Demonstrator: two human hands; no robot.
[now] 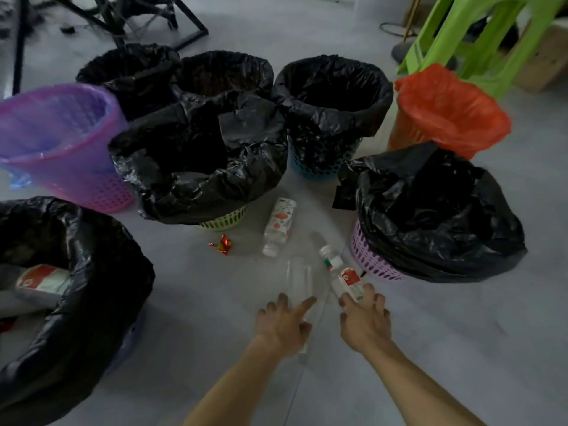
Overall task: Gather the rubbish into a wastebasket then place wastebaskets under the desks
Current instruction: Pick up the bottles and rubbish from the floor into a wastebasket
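Left hand [284, 325] spread, right hand [365, 324] gripping bottle [345, 279], grey floor [215, 333], green stool [424, 41]

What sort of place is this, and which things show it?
Probably an indoor office or workroom: smooth grey floor, many bag-lined wastebaskets gathered together, black metal frame legs and a green plastic stool behind.

Dim, diffuse indoor light with a cool cast. Black liners [199, 155] swallow detail and show only a faint sheen. Motion blur smears the left hand [282, 324], right hand [365, 321], clear bottle [299, 279] and labelled bottle [345, 279]. Wide-angle distortion curves the softened frame edges.
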